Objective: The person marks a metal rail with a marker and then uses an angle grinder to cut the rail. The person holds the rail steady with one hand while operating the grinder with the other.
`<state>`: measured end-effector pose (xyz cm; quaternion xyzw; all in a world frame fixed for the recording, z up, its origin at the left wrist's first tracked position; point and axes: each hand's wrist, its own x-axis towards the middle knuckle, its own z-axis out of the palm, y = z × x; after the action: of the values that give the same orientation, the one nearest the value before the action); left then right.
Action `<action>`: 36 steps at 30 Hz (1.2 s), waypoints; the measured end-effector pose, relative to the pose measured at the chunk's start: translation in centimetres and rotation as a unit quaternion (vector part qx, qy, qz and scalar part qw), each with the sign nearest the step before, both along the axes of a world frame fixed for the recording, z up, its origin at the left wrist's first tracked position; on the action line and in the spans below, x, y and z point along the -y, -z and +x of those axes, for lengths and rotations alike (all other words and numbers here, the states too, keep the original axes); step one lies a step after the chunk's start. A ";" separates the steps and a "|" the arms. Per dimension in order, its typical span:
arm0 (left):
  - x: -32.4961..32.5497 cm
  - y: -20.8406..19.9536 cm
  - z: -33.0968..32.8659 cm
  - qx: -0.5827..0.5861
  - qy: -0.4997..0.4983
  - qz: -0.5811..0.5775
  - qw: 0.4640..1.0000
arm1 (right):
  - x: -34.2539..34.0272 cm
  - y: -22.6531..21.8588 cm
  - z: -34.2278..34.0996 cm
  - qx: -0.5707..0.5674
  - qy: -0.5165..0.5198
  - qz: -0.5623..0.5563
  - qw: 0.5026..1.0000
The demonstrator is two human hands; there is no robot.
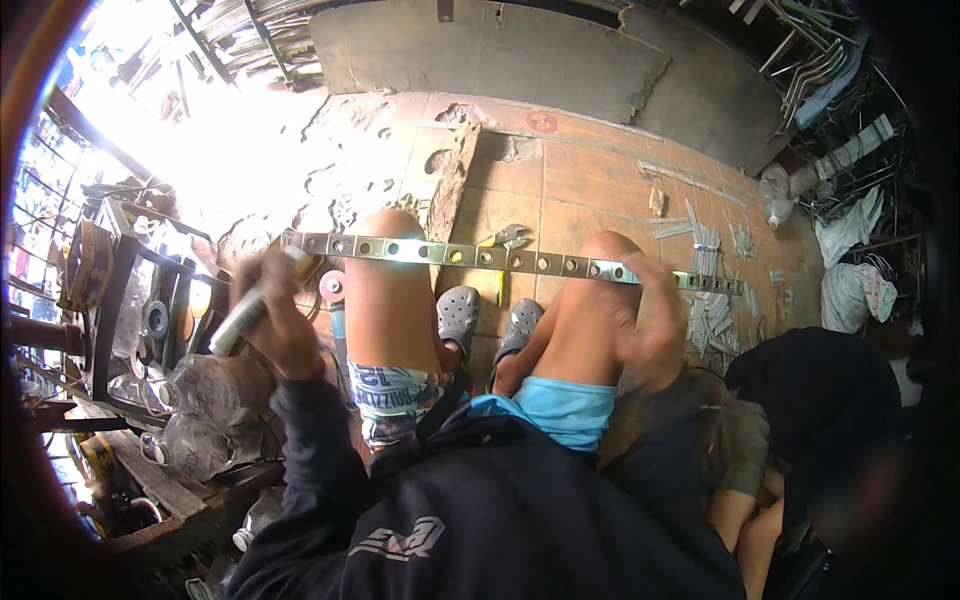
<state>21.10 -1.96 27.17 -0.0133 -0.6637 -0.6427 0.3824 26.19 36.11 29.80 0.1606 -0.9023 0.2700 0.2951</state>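
A long flat metal strip (545,262) with a row of round holes lies across both my knees. My left hand (285,325) is closed around a pale cylinder (238,322), whose exact kind I cannot make out, beside the strip's left end. Toward the other end, my right hand (650,315), partly blurred, curls its fingers over the strip at my right knee. Pliers (510,237) with yellow on the handles lie on the floor beyond the strip, between my knees. An angle grinder (333,300) with a pinkish disc stands beside my left leg.
Large clear plastic bottles (215,390) and a dark metal frame (130,280) crowd the left. Bundles of thin metal pieces (708,245) lie on the tiled floor (590,195) to the right. Another person (815,420) sits close at my right. A wooden plank (455,180) lies ahead.
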 end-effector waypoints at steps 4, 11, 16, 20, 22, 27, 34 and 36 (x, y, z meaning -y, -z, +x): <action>-3.6 -1.3 5.0 0.160 0.345 0.017 0.925 | 8.4 0.1 1.4 0.168 -0.205 -0.142 0.954; -4.2 -1.2 6.5 0.166 0.464 0.081 0.866 | 10.7 -0.7 0.2 0.310 -0.346 -0.112 0.878; -3.1 -2.3 6.3 0.174 0.498 -0.012 0.849 | 11.2 -0.7 -0.1 0.358 -0.376 -0.109 0.848; -2.3 -1.8 6.9 0.172 0.483 0.036 0.858 | 11.7 -1.1 0.4 0.283 -0.344 -0.058 0.894; -2.4 -0.9 7.7 0.187 0.466 0.057 0.863 | 11.5 -2.0 0.8 0.202 -0.309 0.019 0.929; -2.1 -0.9 8.5 0.120 0.462 0.109 0.872 | 11.5 -3.9 2.3 0.128 -0.278 0.135 0.942; 8.3 -5.6 3.7 -0.141 0.266 0.331 0.894 | 6.8 -4.8 -0.7 0.058 -0.083 0.141 0.985; 7.1 -3.2 3.4 -0.099 0.106 0.369 0.918 | 6.3 -3.8 -1.8 0.121 -0.088 0.023 0.988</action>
<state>24.46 -9.03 30.35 -0.0058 -0.3331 -0.8741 0.3535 24.37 29.76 33.63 0.2126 -0.9197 0.2913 0.1551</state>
